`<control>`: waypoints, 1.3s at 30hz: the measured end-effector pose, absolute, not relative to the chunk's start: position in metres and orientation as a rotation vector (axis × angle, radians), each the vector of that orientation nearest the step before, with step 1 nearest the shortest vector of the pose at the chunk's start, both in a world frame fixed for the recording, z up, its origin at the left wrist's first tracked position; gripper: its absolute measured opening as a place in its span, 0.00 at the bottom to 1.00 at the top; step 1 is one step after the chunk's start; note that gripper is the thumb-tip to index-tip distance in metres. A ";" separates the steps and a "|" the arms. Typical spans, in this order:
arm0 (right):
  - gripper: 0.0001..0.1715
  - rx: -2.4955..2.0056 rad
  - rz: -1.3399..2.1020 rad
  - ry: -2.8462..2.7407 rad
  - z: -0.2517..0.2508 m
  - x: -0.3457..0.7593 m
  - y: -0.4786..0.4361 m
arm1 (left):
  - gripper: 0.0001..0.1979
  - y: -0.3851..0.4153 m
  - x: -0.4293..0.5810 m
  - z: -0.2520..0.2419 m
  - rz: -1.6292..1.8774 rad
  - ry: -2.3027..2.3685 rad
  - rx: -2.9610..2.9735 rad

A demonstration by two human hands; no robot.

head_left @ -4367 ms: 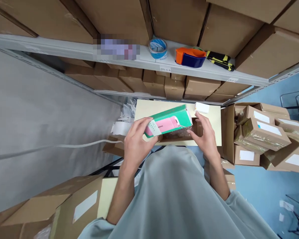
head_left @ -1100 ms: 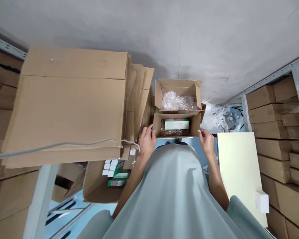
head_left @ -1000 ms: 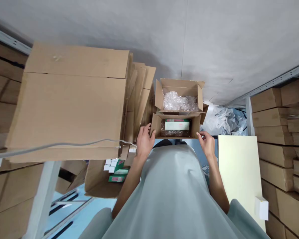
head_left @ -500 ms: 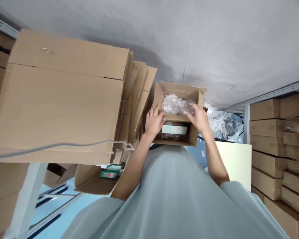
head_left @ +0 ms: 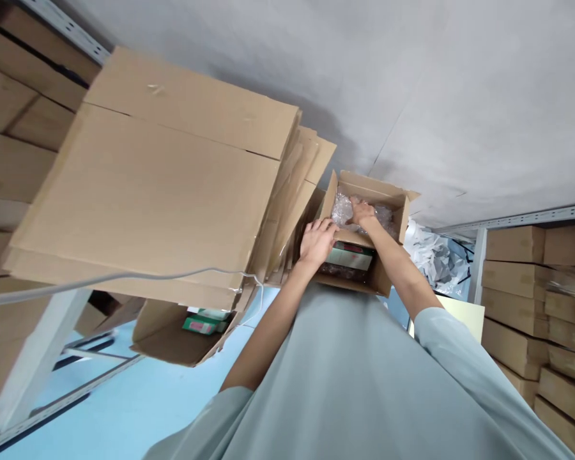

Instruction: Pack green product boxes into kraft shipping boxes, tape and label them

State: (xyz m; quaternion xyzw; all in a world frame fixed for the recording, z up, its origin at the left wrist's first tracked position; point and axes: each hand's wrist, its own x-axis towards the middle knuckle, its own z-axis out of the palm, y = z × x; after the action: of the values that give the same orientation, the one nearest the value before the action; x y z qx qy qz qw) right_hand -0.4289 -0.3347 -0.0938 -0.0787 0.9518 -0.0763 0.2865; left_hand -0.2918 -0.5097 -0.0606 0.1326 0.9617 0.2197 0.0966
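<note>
1. Stacked cartons, far left, on shelving, brown and closed.
2. Flat cardboard sheets, a thick stack lying tilted, its right edge just beside the two open boxes.
3. White cable, running across the lower edge of the sheets.
4. Open carton, below the sheets above the blue floor, with a green packet inside.
5. Left hand, laid on the left far corner of the near box. Fingers bent over the rim; whether they grip it cannot be told.
6. Near box, small, brown, flaps open, held close against the person's grey shirt. It holds a green-and-white packet lying flat on clear wrapping.
7. Far box, same kind, open, touching the near box on its far side and standing against the grey wall.
8. Bubble wrap, clear, bunched inside the far box.
9. Right hand, reaching over the near box into the far box. Fingers closed on the bubble wrap.
10. Crumpled paper, white, just right of the boxes.
11. Pale board, flat, partly hidden by the right sleeve.
12. Shelved cartons, far right, brown, closed, in rows on a metal rack.
</note>
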 end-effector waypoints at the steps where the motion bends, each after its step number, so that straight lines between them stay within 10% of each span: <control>1: 0.48 -0.164 -0.170 2.542 -0.094 -0.427 -0.335 | 0.17 -0.510 -0.292 -0.061 0.660 2.846 0.393; 5: 0.28 -0.090 -0.106 2.569 -0.078 -0.423 -0.329 | 0.17 -0.512 -0.291 -0.062 0.678 2.841 0.409; 20: 0.35 0.380 -0.930 2.864 0.057 -0.213 -0.264 | 0.18 -0.516 -0.288 -0.056 0.725 2.792 0.454; 34: 0.21 0.315 -0.746 2.669 0.030 -0.229 -0.264 | 0.18 -0.514 -0.294 -0.056 0.713 2.771 0.458; 39: 0.37 0.159 -0.438 2.709 0.000 -0.334 -0.275 | 0.16 -0.512 -0.298 -0.057 0.635 2.813 0.478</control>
State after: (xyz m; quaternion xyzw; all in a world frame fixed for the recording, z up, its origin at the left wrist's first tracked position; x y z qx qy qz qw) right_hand -0.3336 -0.2752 -0.0003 0.0568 0.9666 -0.1564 0.1951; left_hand -0.2982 -0.5122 -0.0575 0.1624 0.9566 0.2160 0.1090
